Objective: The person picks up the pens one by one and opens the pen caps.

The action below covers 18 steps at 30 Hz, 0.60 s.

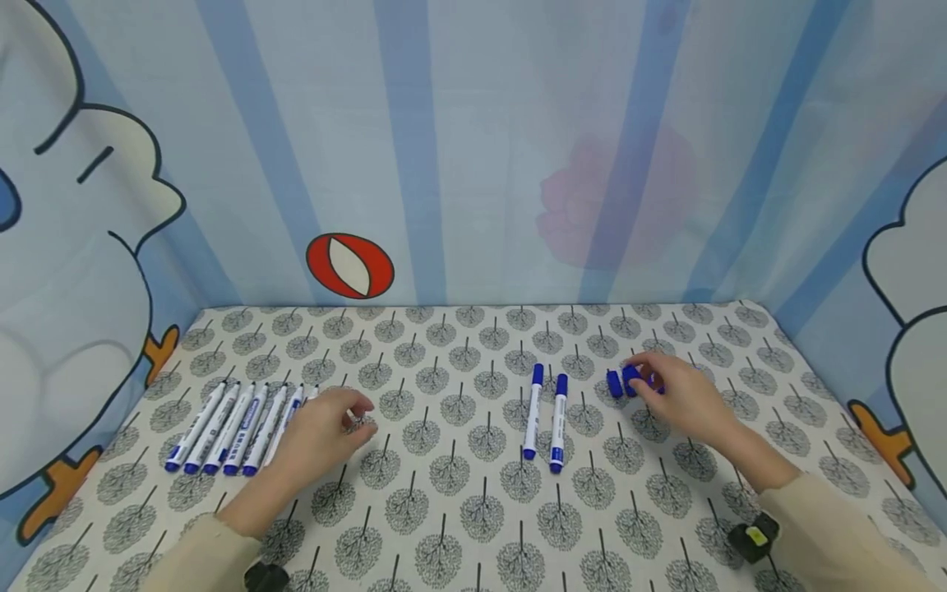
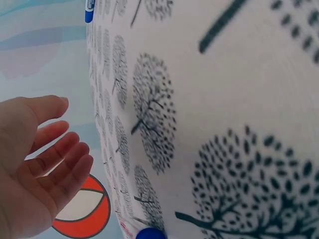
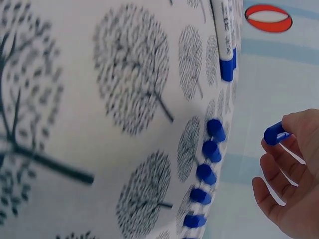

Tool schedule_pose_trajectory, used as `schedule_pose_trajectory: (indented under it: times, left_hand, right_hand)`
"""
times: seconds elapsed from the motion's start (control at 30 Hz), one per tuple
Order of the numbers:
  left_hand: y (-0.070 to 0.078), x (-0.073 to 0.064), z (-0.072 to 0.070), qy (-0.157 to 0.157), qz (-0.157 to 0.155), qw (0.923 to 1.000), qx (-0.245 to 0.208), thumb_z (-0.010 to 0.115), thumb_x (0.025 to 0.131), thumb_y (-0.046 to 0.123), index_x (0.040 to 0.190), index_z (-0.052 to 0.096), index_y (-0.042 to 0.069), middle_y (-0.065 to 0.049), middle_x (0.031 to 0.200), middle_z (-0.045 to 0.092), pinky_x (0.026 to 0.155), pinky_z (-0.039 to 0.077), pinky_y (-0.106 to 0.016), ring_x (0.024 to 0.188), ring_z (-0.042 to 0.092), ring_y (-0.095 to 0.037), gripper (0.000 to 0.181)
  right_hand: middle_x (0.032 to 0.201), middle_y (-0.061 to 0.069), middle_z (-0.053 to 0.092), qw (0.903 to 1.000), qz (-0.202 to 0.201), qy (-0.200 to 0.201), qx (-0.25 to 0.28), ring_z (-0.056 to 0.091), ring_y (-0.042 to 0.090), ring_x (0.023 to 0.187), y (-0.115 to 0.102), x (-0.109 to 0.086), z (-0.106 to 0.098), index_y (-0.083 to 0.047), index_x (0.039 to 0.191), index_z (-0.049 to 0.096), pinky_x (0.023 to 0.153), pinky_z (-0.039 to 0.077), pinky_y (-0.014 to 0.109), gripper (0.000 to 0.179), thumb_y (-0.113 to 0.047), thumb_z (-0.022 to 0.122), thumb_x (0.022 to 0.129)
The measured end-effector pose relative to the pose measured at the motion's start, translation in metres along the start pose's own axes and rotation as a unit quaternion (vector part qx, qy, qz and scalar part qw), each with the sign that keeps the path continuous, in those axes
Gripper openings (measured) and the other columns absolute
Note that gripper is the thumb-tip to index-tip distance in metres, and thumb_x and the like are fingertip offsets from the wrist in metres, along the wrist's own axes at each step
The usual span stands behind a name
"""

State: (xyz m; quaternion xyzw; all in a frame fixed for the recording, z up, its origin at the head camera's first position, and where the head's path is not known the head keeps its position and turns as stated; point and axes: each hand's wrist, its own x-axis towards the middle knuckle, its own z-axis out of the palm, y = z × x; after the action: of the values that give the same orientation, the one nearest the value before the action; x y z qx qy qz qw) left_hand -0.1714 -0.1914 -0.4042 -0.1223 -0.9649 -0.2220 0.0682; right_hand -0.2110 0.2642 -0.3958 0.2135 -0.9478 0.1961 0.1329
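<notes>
My right hand (image 1: 684, 399) is over the right side of the table. In the right wrist view its thumb and index finger pinch a blue marker cap (image 3: 274, 133), held above the cloth, while the other fingers curve loosely. A row of several blue caps (image 3: 211, 151) stands on the cloth close by. The left hand (image 1: 318, 427) hovers beside a row of white markers (image 1: 240, 432), with nothing in its loosely bent fingers (image 2: 75, 169). These markers have blue bottom ends toward me and no caps on their far ends; the hand partly hides the row's right side.
Two white markers with blue caps on, a left one (image 1: 533, 411) and a right one (image 1: 558, 423), lie between the hands. A tree-patterned cloth (image 1: 459, 460) covers the table. Behind it hangs a blue striped curtain (image 1: 473, 164) with cartoon prints.
</notes>
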Motion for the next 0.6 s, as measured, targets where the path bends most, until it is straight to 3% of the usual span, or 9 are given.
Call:
schedule_pose_trajectory:
  times: [0.4, 0.6]
  left_hand:
    - [0.020, 0.007, 0.009, 0.045, 0.120, 0.9912, -0.035, 0.075, 0.074, 0.013, 0.089, 0.067, 0.011, 0.000, 0.085, 0.066, 0.060, 0.049, -0.018, 0.070, 0.059, -0.010, 0.018]
    - [0.031, 0.010, 0.016, 0.035, 0.151, 0.9870, -0.044, 0.074, 0.074, 0.013, 0.090, 0.067, 0.012, 0.002, 0.085, 0.064, 0.061, 0.049, -0.018, 0.071, 0.058, -0.010, 0.017]
  right_hand:
    - [0.079, 0.007, 0.062, 0.9990, 0.042, 0.010, -0.013, 0.052, 0.011, 0.061, 0.026, -0.002, -0.006, 0.001, 0.112, 0.058, 0.045, 0.038, 0.024, 0.028, -0.011, 0.059, 0.087]
    - [0.082, 0.012, 0.063, 0.9968, 0.077, 0.011, -0.015, 0.055, 0.015, 0.061, 0.033, -0.004, -0.018, 0.001, 0.115, 0.053, 0.045, 0.041, 0.025, 0.029, -0.013, 0.054, 0.090]
